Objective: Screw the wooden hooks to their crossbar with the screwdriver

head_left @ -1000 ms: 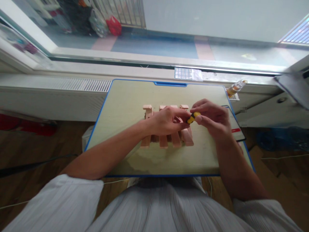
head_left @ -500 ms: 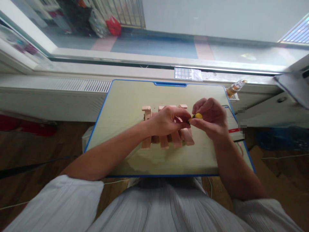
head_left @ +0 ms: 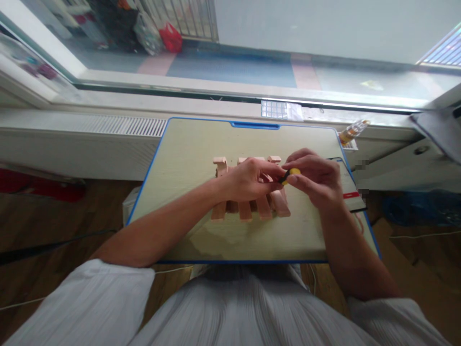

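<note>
Right hand rolled flatter, yellow handle still pinched

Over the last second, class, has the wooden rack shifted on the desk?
No. The wooden rack lies just where it did, below the blue handle of the desk, with the left hand on it.

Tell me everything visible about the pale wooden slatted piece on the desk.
The pale wooden slatted piece looks like unfinished light wood: about four parallel slats, blunt ends toward the person, with hook-like far ends. It lies flat on the blue-rimmed desk board. The left hand covers its middle; the right hand holds a small yellow-and-black tool by its right side.
</note>
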`<state>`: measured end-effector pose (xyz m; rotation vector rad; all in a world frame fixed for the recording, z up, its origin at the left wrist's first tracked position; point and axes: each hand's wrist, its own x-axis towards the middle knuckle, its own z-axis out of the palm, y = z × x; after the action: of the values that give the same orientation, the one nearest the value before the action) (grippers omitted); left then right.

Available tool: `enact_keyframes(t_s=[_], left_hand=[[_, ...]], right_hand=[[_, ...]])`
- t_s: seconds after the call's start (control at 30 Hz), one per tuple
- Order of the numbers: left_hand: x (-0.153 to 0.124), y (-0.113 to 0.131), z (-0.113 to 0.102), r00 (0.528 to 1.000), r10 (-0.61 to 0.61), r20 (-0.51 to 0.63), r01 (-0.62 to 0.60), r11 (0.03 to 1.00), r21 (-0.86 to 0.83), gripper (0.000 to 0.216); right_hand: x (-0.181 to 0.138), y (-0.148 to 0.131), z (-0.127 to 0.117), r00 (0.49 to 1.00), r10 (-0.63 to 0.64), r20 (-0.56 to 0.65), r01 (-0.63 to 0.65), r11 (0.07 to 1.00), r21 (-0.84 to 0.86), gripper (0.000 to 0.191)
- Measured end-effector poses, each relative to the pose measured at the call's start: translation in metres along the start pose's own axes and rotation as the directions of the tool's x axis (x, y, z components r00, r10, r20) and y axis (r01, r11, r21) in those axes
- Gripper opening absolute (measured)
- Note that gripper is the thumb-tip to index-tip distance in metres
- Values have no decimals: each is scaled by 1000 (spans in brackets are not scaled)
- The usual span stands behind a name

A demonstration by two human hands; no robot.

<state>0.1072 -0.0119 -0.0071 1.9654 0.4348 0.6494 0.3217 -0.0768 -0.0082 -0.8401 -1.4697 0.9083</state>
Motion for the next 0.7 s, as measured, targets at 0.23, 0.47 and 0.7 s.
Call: enact_keyframes(t_s=[0.23,0.47,0.7], left_hand=[[0,-4,3,999,-23,-47,22,999,-36,19],[0,-7,3,999,12,-46,-14,999,-36,17],[1,-5,2,999,-17,-40,16,999,-39,22]], right_hand=[[-1,7,5,998,-11,-58,11,1000,-7,31],[-1,3,3,1000,6,-7,-5,1000,20,23],[0,-6,0,1000,24,12,-24,1000,-5,16]])
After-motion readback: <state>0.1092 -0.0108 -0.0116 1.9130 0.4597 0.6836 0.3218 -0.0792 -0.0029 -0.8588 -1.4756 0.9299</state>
